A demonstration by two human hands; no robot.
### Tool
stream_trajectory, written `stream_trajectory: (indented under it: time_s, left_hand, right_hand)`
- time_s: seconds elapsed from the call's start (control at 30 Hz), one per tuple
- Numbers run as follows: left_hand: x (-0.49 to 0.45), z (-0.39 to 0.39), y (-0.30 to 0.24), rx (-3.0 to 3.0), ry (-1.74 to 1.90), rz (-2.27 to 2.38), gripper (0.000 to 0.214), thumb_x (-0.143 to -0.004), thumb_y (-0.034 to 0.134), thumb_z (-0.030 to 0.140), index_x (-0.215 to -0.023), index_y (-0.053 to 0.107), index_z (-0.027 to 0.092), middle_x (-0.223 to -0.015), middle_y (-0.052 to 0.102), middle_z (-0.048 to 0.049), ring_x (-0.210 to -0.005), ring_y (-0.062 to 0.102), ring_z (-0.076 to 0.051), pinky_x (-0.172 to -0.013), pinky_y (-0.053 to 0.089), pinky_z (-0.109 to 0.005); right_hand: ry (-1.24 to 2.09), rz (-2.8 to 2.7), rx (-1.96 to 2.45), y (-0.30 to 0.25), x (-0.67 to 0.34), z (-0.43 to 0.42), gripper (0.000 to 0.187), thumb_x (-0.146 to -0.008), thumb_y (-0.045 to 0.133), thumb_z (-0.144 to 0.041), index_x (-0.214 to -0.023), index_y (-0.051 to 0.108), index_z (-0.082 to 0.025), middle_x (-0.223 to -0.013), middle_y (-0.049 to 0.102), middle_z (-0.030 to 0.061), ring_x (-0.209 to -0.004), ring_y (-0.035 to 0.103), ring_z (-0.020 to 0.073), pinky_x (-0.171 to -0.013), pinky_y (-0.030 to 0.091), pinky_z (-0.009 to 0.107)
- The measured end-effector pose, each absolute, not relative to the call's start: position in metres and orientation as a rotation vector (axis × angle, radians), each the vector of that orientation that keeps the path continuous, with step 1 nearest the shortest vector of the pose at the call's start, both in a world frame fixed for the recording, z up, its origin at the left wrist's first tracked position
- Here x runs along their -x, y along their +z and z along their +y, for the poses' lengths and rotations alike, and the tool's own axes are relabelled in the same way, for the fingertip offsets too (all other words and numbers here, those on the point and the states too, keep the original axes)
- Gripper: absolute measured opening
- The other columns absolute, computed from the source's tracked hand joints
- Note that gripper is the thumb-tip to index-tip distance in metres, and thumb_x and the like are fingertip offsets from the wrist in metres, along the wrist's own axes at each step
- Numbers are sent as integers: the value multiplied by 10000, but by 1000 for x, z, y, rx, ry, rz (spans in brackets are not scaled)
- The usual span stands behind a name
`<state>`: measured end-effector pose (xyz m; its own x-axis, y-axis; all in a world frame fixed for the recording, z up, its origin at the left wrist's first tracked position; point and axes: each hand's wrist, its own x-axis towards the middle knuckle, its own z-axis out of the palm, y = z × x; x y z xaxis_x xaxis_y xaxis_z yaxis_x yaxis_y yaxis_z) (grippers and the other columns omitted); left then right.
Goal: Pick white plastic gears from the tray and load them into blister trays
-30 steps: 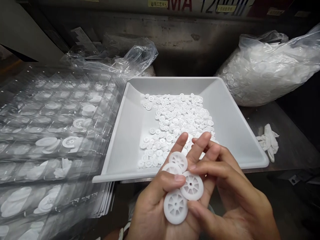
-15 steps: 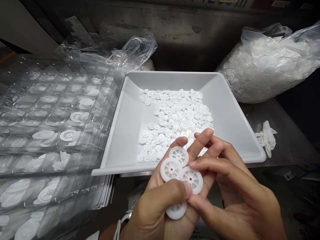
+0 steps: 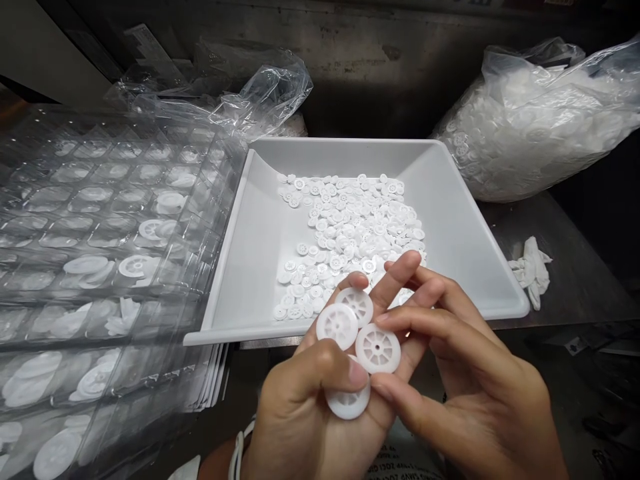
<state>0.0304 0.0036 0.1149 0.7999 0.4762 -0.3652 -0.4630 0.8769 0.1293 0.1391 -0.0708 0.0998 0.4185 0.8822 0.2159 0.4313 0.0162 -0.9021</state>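
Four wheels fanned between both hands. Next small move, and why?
Probably lift the outer wheel clear with the right hand, whose thumb and forefinger bracket its rim, while the left hand holds the other three wheels. Several pockets in the clear tray at left look unfilled.

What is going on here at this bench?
A person holds four white spoked wheels fanned out between both hands. The left hand cups them with its thumb on top, and the right hand pinches one at the side. Behind is a white tray with a heap of white wheels. Clear pocketed trays lie to the left, a full plastic bag to the right.
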Motion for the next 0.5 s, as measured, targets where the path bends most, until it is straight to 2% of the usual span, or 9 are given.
stream_trajectory:
  time_s: [0.07, 0.17, 0.3, 0.4, 0.5]
  left_hand:
    - [-31, 3, 114, -11, 543, 361, 347, -681, 490, 55, -952, 646, 206, -1273, 626, -66, -1262, 500, -245, -1141, 291, -381]
    - [-34, 3, 113, 56, 578, 362, 233, -800, 488, 200, -943, 671, 190, -1220, 656, -83, -1192, 565, -263, -1083, 386, -393]
    - [-40, 6, 113, 103, 603, 438, 334, -922, 397, 338, -958, 693, 187, -1215, 659, -93, -1149, 595, -263, -1025, 445, -379]
    - [-43, 8, 112, 95, 629, 438, 383, -950, 353, 348, -1077, 677, 189, -1258, 632, -103, -1159, 586, -264, -976, 486, -366]
    - [-43, 8, 112, 86, 635, 455, 410, -953, 350, 348, -1244, 591, 188, -1292, 605, -117, -1176, 571, -277, -943, 510, -369]
  right_hand:
    - [527, -1194, 1599, 99, -140, -70, 238, -740, 741, -218, -959, 651, -242, -1293, 514, 18, -1255, 494, 204, -981, 499, 244]
    - [537, -1192, 1592, 98, -141, -70, 245, -751, 734, -219, -978, 649, -253, -1306, 498, 18, -1267, 481, 208, -984, 492, 247]
    - [575, -1143, 1566, 93, -142, -70, 254, -751, 735, -208, -984, 654, -270, -1282, 492, 24, -1268, 470, 220, -971, 492, 270]
    - [601, -1142, 1557, 90, -143, -69, 249, -759, 723, -193, -985, 652, -271, -1286, 485, 31, -1258, 469, 220, -981, 477, 291]
    - [613, -1107, 1548, 88, -144, -68, 249, -770, 713, -190, -997, 650, -269, -1298, 480, 33, -1285, 431, 221, -1023, 441, 307]
